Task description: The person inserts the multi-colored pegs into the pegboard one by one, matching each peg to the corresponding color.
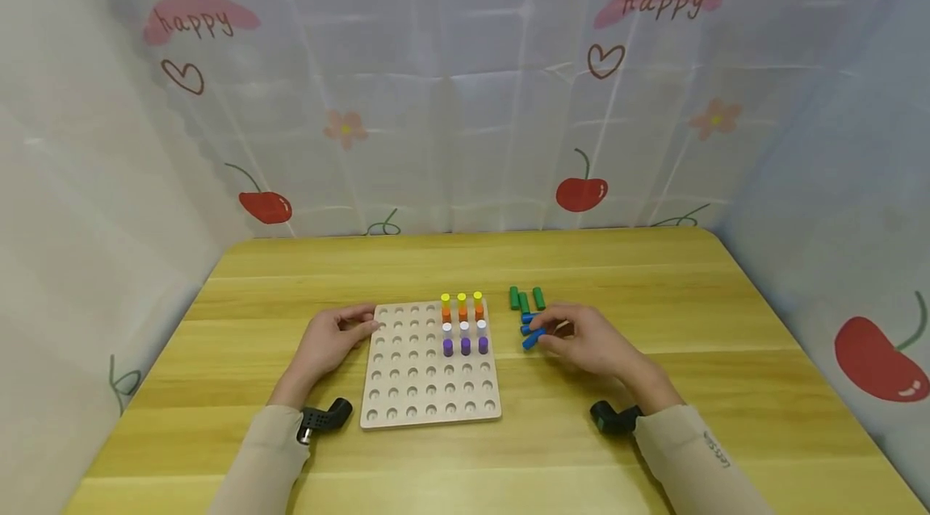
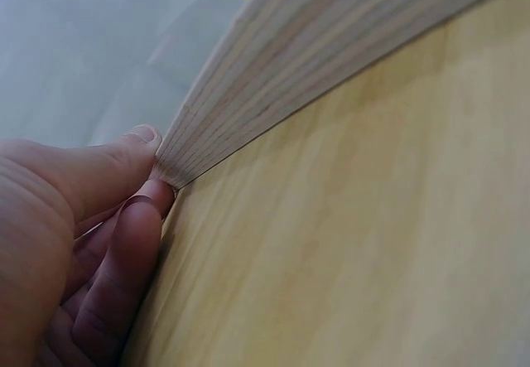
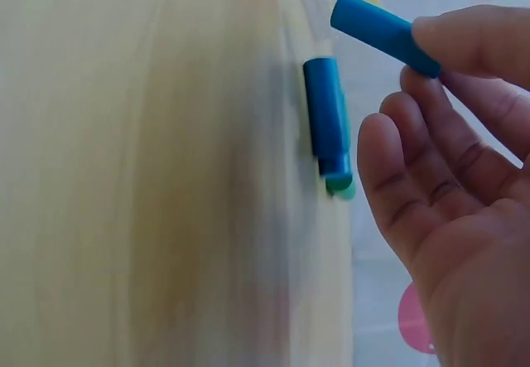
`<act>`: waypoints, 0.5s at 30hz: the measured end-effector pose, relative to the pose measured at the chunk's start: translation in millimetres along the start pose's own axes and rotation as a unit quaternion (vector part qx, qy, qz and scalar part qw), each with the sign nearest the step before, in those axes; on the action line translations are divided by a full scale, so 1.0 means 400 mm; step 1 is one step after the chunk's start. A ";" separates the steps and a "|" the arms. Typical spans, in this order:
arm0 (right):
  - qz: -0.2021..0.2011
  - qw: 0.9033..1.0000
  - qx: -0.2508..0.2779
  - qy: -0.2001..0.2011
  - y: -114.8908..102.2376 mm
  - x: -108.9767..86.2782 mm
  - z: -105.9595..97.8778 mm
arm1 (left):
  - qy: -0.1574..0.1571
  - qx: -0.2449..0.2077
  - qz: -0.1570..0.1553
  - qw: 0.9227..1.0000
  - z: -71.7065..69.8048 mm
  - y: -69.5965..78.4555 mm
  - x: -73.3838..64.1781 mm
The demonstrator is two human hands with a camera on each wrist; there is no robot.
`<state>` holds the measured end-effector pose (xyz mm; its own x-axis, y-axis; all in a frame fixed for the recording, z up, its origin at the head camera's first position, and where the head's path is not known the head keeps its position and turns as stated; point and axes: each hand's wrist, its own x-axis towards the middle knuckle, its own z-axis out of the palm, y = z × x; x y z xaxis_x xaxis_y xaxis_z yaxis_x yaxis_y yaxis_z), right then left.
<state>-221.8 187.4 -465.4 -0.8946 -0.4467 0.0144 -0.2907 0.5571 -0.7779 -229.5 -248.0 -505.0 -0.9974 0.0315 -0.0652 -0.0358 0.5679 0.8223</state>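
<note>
Pinching a blue peg (image 3: 368, 29) in a closed right grip (image 1: 592, 341) right of the pegboard (image 1: 404, 404), with yellow, orange, white and purple pegs (image 1: 466, 346) upright in its upper right part, and holding the pegboard's left edge in a closed left grip (image 1: 327, 349).

There are three yellow pegs (image 1: 461, 300), three orange (image 1: 462, 316), three white (image 1: 464, 329), three purple (image 1: 466, 346), three blue (image 1: 534, 339), three green (image 1: 524, 303), one board (image 1: 404, 365).

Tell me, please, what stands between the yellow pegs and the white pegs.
Three orange pegs, in a row on the board, as the head view shows.
</note>
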 end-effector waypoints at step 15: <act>-0.034 0.999 0.034 -0.026 -0.093 0.013 0.073 | 0.002 0.002 0.007 1.000 0.000 0.004 -0.002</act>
<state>-205.6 144.0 -454.6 -0.8542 -0.5185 0.0378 -0.3251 0.4760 -0.8171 -228.6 -247.1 -503.4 -0.9980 0.0370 -0.0509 -0.0207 0.5707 0.8209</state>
